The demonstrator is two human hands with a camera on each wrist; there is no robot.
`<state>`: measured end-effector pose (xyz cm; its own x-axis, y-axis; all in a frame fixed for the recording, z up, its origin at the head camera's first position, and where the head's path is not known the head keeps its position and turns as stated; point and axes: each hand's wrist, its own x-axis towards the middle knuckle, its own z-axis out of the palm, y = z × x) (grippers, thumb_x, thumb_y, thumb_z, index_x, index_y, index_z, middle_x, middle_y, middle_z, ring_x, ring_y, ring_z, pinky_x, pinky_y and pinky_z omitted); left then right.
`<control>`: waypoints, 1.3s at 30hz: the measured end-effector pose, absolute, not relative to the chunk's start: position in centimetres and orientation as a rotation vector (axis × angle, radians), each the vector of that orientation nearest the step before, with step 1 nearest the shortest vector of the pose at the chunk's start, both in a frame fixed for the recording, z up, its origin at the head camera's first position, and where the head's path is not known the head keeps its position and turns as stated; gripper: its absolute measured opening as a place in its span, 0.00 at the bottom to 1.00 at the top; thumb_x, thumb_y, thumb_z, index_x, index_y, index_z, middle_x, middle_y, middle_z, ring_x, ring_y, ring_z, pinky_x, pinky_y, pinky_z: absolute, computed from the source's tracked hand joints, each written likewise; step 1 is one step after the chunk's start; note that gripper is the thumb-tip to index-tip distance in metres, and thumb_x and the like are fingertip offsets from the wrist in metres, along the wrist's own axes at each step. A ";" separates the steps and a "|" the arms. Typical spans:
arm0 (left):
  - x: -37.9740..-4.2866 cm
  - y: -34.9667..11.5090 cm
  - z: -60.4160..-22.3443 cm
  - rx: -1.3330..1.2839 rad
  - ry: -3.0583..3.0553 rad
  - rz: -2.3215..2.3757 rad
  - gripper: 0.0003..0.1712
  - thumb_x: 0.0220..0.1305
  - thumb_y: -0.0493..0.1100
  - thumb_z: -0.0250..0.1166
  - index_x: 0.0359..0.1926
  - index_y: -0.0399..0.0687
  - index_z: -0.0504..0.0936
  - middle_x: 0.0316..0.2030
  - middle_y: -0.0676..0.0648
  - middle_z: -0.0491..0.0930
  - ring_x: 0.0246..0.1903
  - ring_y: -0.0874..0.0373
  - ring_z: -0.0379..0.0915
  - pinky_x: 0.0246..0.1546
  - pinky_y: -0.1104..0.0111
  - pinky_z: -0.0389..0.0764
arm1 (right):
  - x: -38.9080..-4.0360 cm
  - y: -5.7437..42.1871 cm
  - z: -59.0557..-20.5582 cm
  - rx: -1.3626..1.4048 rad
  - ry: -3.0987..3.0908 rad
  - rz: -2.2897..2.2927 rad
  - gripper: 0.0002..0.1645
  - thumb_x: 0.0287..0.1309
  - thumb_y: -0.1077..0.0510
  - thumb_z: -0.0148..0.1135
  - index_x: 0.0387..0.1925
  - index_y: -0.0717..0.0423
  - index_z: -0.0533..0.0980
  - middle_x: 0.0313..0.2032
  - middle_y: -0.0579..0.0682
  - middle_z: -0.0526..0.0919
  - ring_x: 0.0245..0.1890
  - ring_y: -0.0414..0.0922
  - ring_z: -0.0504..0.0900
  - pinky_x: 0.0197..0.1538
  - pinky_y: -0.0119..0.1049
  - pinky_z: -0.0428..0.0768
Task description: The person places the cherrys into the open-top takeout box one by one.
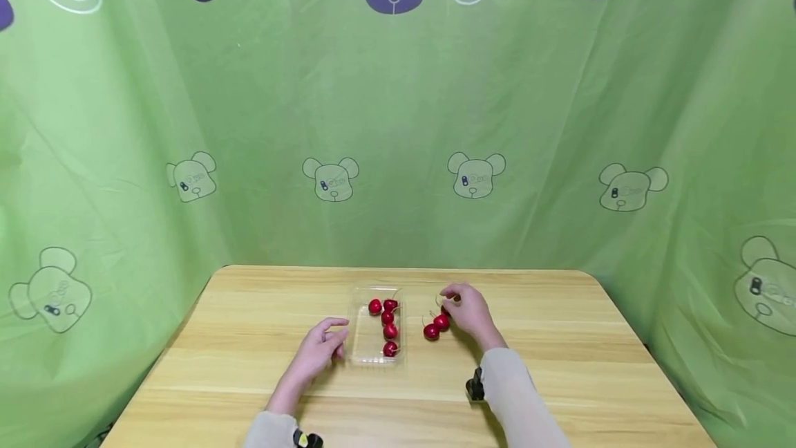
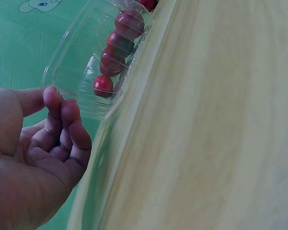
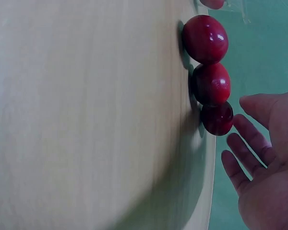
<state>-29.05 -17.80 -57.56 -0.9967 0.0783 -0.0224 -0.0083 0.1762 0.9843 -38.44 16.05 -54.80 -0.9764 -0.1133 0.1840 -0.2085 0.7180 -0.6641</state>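
Several red cherries point(image 1: 390, 331) lie in a clear plastic box point(image 1: 367, 355), most of them in a row along its right side. At the box's left rim, my left hand point(image 1: 320, 348) has its thumb and fingertips together, pinching the edge in the left wrist view. To the right of the box, three cherries with stems lie in a slanting line on the table: a near one point(image 1: 431, 332), a middle one point(image 3: 212, 84) and a far one point(image 3: 217, 118). My right hand point(image 1: 468, 310) is over the far cherry, with thumb and fingers spread apart right beside it.
The wooden table point(image 1: 591, 365) has its far edge close to a green curtain point(image 1: 398, 227) printed with bear heads. Similar curtain hangs on both sides. A small black device point(image 1: 475, 386) is on the right wrist, another point(image 1: 307, 440) on the left.
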 end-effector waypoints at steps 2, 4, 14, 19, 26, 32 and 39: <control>-29.0 -17.8 -57.5 0.065 2.363 1.969 0.23 0.77 0.44 0.60 0.66 0.37 0.74 0.25 0.43 0.81 0.24 0.58 0.72 0.21 0.73 0.69 | -38.4 16.0 -54.9 0.270 -2.786 1.077 0.10 0.63 0.63 0.69 0.46 0.57 0.86 0.49 0.57 0.84 0.54 0.57 0.79 0.63 0.58 0.76; -29.0 -17.8 -57.4 0.060 2.364 1.969 0.23 0.77 0.44 0.60 0.66 0.38 0.74 0.26 0.42 0.81 0.24 0.58 0.72 0.21 0.73 0.68 | -38.4 15.9 -55.1 0.279 -2.787 1.040 0.08 0.62 0.60 0.71 0.43 0.55 0.87 0.51 0.57 0.83 0.57 0.58 0.77 0.65 0.60 0.73; -29.0 -17.9 -57.4 0.086 2.344 1.967 0.23 0.76 0.43 0.61 0.66 0.36 0.74 0.25 0.43 0.81 0.25 0.58 0.73 0.24 0.73 0.72 | -38.2 14.7 -55.7 0.266 -2.809 0.813 0.10 0.53 0.50 0.79 0.27 0.50 0.87 0.48 0.55 0.82 0.56 0.57 0.73 0.59 0.55 0.74; -29.1 -17.9 -57.5 0.096 2.341 1.970 0.23 0.76 0.41 0.60 0.66 0.35 0.74 0.24 0.46 0.81 0.25 0.59 0.73 0.26 0.72 0.75 | -38.2 14.2 -56.1 0.238 -2.840 0.768 0.11 0.50 0.49 0.80 0.24 0.49 0.86 0.49 0.56 0.82 0.56 0.57 0.72 0.60 0.55 0.74; -29.2 -18.0 -57.4 0.096 2.348 1.963 0.23 0.77 0.41 0.60 0.66 0.35 0.74 0.24 0.45 0.81 0.25 0.58 0.73 0.24 0.73 0.72 | -38.2 13.7 -56.4 0.215 -2.825 0.744 0.10 0.48 0.54 0.79 0.19 0.48 0.84 0.44 0.53 0.81 0.52 0.54 0.72 0.55 0.52 0.75; -29.1 -18.0 -57.3 0.095 2.344 1.966 0.23 0.76 0.42 0.60 0.66 0.36 0.74 0.25 0.44 0.81 0.25 0.58 0.73 0.24 0.73 0.72 | -38.1 13.7 -56.4 0.204 -2.821 0.783 0.10 0.50 0.56 0.78 0.20 0.49 0.83 0.43 0.52 0.81 0.51 0.53 0.73 0.54 0.51 0.76; -29.1 -18.0 -57.3 0.094 2.350 1.962 0.23 0.77 0.43 0.60 0.66 0.36 0.74 0.25 0.45 0.81 0.25 0.58 0.73 0.24 0.73 0.71 | -38.0 13.8 -56.4 0.177 -2.814 0.887 0.10 0.53 0.57 0.77 0.21 0.49 0.82 0.44 0.52 0.81 0.52 0.53 0.73 0.56 0.51 0.75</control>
